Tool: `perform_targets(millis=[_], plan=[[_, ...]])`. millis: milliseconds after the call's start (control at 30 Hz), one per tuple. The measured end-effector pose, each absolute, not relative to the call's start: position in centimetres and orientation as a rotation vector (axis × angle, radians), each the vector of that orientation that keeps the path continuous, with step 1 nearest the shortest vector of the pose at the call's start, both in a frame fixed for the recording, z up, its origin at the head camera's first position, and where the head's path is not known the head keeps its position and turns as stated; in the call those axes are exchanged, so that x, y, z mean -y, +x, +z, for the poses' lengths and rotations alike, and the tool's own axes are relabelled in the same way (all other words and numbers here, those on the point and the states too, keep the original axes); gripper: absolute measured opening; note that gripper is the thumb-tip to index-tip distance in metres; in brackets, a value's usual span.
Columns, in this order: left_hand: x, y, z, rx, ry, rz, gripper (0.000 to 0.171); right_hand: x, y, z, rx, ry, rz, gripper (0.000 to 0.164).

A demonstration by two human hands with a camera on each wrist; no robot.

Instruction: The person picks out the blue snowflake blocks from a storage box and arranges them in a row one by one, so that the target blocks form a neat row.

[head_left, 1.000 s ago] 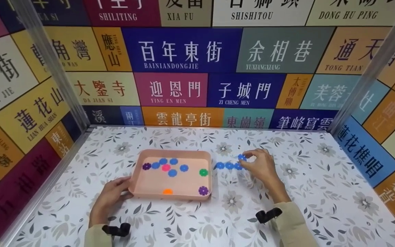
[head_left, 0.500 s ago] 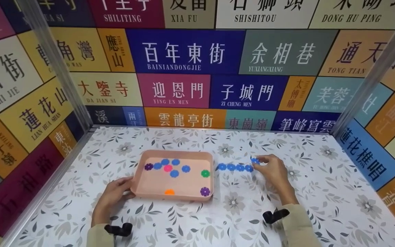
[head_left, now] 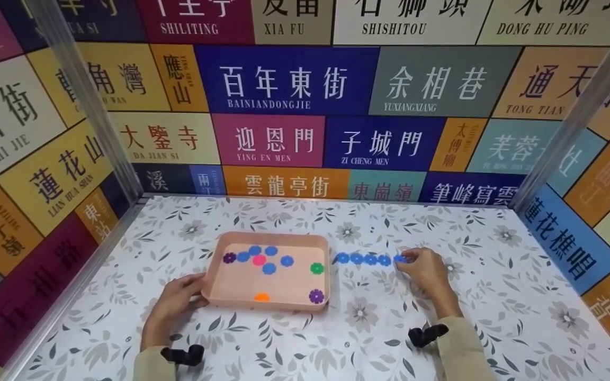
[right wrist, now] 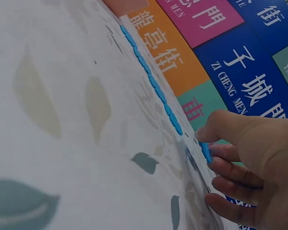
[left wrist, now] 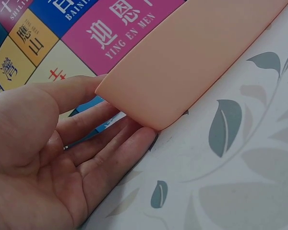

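My right hand pinches a blue flower-shaped plastic disc between thumb and fingertips, low over the table at the right end of a row of several similar blue discs. A small gap separates that disc from the row in the right wrist view. On the left, my other hand holds the left side of a shallow pink tray. Seen from the left wrist, the thumb lies at the tray's rim and the fingers are against its outer wall near the bottom.
Inside the tray lie several more blue discs, a pink one, a green one, an orange one and two purple ones. The table has a leaf-patterned cover, with sign-printed walls at back and sides.
My right hand has moved to the right, leaving one blue disc at the row's end, then down towards the table with another disc. The left hand keeps its place at the tray.
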State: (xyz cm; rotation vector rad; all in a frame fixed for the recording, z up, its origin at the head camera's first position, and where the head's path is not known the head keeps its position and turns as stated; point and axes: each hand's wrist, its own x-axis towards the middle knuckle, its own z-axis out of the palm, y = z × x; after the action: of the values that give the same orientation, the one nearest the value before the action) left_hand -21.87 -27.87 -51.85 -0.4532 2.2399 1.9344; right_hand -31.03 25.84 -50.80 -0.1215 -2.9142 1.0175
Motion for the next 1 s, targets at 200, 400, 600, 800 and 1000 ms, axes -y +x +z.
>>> perform_targets(millis=[200,400,600,800,1000], plan=[[27.9,-21.8,-51.9,-2.254,-0.461,1.909,0.055,-25.8,-31.1,-51.4,2.893,-0.081,0.999,0.038],[28.0,-22.0,-51.8,-2.244,-0.483,1.905,0.057,-25.6,-31.2,-51.3,2.918,-0.126,1.017,0.04],[28.0,-21.9,-51.9,-2.241,-0.457,1.927,0.056,-25.6,-31.2,-51.4,2.932,-0.14,1.017,0.04],[28.0,-21.8,-51.7,-2.221,-0.431,1.946,0.057,-25.6,-31.1,-50.6,2.943,-0.141,1.012,0.045],[27.7,-21.8,-51.8,-2.232,-0.443,1.94,0.055,-24.4,-30.1,-47.4,2.873,-0.007,0.952,0.046]])
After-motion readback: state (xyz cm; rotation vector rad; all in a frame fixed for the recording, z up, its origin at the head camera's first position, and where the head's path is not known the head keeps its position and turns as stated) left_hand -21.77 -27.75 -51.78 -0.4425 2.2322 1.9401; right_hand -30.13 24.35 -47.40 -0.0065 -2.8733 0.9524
